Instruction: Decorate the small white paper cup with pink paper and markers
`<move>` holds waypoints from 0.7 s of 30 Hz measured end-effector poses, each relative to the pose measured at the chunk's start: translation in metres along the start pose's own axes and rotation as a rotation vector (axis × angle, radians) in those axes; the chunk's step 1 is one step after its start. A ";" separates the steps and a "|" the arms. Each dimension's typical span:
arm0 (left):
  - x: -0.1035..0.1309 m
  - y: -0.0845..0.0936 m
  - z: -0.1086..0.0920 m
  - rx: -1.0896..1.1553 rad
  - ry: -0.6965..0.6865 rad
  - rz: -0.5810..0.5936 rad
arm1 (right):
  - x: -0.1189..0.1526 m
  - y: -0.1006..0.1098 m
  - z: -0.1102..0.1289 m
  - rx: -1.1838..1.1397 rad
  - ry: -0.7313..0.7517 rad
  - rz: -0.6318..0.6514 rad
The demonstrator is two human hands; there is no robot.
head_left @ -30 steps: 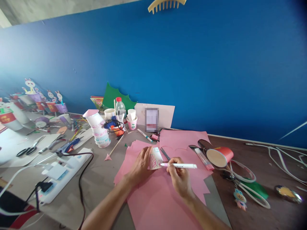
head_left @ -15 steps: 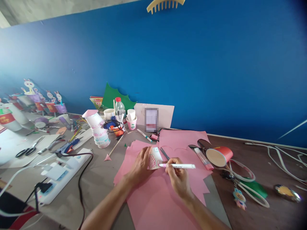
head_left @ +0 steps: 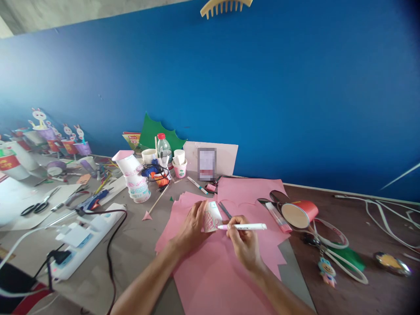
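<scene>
A small white paper cup (head_left: 211, 215) with pink criss-cross lines and a teal mark lies on its side over pink paper (head_left: 226, 271). My left hand (head_left: 193, 225) holds it from the left, fingers over its surface. In my right hand (head_left: 243, 240) is a white marker (head_left: 251, 226), pinched between thumb and fingers, its pink tip at the cup's right edge. Scissors (head_left: 225, 210) lie partly behind the cup and my right hand. To the left stands a stack of decorated white cups (head_left: 137, 181) with a pink top.
A power strip (head_left: 88, 245), dark cable (head_left: 110, 249) and glue gun (head_left: 93, 200) lie left. A bottle (head_left: 164, 148) and pink cup (head_left: 180, 169) stand behind. A red cup (head_left: 306, 212), a pink-capped marker (head_left: 278, 218) and white cords (head_left: 349, 267) are on the right.
</scene>
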State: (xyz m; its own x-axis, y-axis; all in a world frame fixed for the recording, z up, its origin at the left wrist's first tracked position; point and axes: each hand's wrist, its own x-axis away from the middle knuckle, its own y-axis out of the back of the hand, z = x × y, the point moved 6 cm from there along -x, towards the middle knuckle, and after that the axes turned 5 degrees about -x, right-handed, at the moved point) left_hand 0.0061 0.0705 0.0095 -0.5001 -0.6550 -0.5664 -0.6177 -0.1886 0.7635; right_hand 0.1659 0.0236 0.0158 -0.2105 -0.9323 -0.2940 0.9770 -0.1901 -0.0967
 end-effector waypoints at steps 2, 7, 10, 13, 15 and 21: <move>0.000 -0.001 0.001 0.007 0.009 0.000 | 0.000 0.001 0.000 -0.001 -0.009 0.002; 0.001 -0.004 0.003 0.028 0.030 0.017 | -0.002 0.003 -0.003 -0.009 -0.031 0.009; 0.002 -0.004 0.004 0.023 0.037 0.017 | -0.003 0.004 -0.005 -0.027 -0.041 0.004; 0.002 -0.004 0.005 0.014 0.031 0.012 | -0.003 0.004 -0.007 -0.047 -0.057 0.000; 0.002 -0.005 0.005 0.013 0.014 0.006 | -0.003 0.004 -0.007 -0.046 -0.059 -0.002; 0.002 -0.004 0.006 0.015 0.016 -0.005 | -0.003 0.006 -0.006 -0.045 -0.077 -0.008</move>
State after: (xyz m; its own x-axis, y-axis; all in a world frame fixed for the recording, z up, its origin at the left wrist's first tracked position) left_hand 0.0041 0.0742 0.0032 -0.4874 -0.6657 -0.5651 -0.6293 -0.1809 0.7558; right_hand 0.1723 0.0274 0.0106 -0.2137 -0.9519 -0.2194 0.9723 -0.1854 -0.1424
